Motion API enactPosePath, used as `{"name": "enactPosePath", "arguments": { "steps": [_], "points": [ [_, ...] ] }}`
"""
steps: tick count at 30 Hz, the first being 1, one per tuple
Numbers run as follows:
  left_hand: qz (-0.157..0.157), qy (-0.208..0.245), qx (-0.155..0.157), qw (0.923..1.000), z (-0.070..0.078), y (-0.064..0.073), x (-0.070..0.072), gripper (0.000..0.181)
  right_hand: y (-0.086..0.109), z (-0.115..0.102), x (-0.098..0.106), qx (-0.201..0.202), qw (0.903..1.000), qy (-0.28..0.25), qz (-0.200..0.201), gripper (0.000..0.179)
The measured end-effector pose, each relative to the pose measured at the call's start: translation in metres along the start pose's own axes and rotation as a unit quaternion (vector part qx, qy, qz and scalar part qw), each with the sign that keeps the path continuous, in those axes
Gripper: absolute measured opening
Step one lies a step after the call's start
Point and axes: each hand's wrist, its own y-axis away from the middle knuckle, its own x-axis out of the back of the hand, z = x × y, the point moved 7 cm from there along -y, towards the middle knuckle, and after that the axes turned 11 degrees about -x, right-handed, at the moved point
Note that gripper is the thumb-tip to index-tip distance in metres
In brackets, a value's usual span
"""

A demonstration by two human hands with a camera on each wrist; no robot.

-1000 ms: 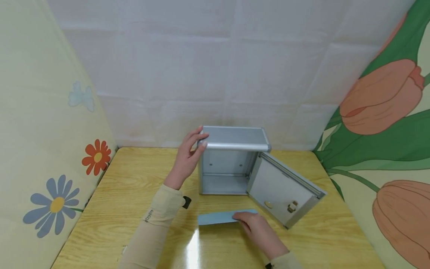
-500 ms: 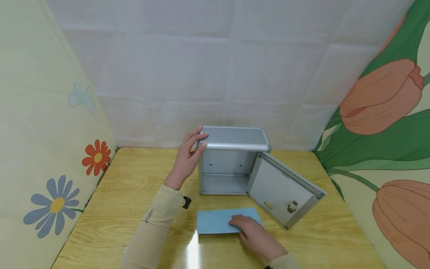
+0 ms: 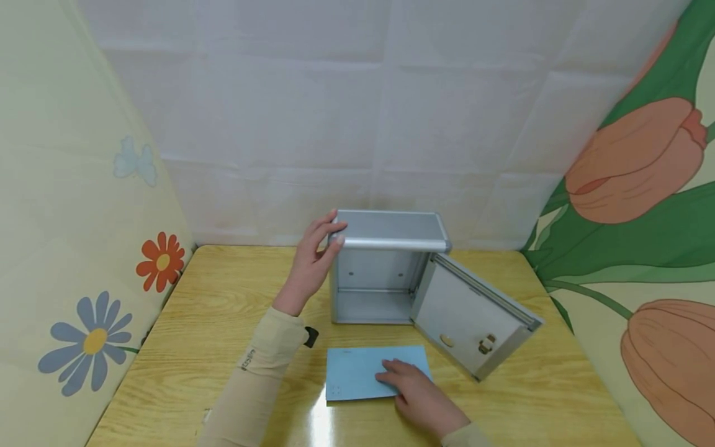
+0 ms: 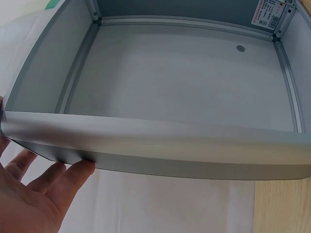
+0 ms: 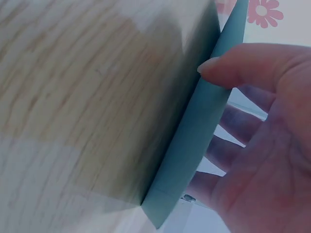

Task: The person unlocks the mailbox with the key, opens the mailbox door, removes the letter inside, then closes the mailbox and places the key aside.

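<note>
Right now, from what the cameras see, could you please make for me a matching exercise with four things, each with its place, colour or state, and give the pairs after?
Things:
1. left hand
2. right hand
3. paper piece
4. box door

Descriptions:
A. pinches thing 3
B. swung open
C. touches a top corner of the metal box
D. light blue, in front of the box's opening

Right pairs: 1-C, 2-A, 3-D, 4-B
</note>
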Motion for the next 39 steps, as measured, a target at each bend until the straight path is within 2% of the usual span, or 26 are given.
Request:
{"name": "enactPosePath", "arguments": {
  "steps": [8, 13, 17, 23, 29, 39],
  "points": [
    [0.000, 0.000, -0.004, 1.0000, 0.001, 0.000, 0.000, 0.031, -0.002, 0.002, -0.005, -0.013, 0.9996, 0.015, -0.019, 0.047],
    [0.000, -0.001, -0.003, 1.0000, 0.001, 0.001, 0.000, 0.032, -0.002, 0.004, -0.007, -0.008, 0.9995, 0.021, -0.022, 0.042],
    [0.000, -0.001, 0.000, 1.0000, 0.002, 0.001, 0.000, 0.032, -0.003, 0.003, -0.006, 0.003, 0.9995, 0.032, -0.007, 0.039],
    [-0.001, 0.001, 0.001, 1.0000, 0.001, 0.001, 0.000, 0.032, -0.008, 0.000, -0.001, 0.020, 0.9978, 0.052, 0.037, 0.039],
    [-0.001, 0.004, 0.001, 1.0000, 0.000, 0.001, 0.000, 0.032, -0.014, 0.002, -0.001, 0.013, 0.9980, 0.050, 0.036, 0.039],
    [-0.001, 0.005, 0.000, 1.0000, 0.001, 0.002, 0.000, 0.032, -0.020, 0.004, 0.003, 0.025, 0.9957, 0.063, 0.064, 0.037]
  ]
}}
